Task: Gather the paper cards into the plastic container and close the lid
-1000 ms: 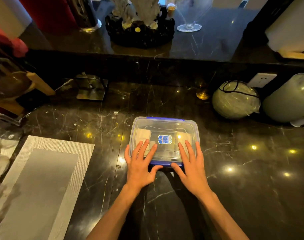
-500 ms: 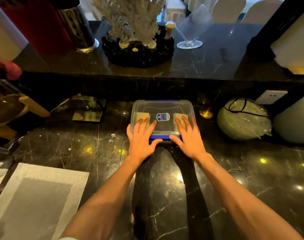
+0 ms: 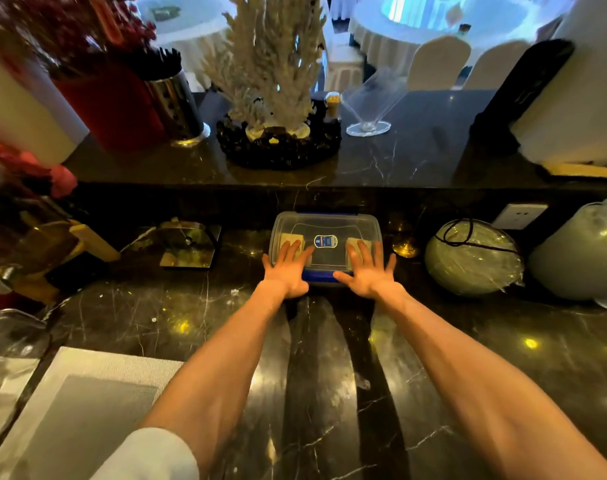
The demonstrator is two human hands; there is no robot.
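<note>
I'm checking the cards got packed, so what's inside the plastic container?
Through the clear lid of the plastic container, two pale card stacks show. The left hand and right hand cover their near parts.

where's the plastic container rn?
Head view, centre: the plastic container sits at the back of the lower counter, against the raised ledge, between a metal stand and a round wrapped object, with both hands flat on its lid.

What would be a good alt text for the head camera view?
Both hands, left hand and right hand, lie flat on the lid of a clear plastic container holding paper cards, on a black marble counter against its back wall.
</note>
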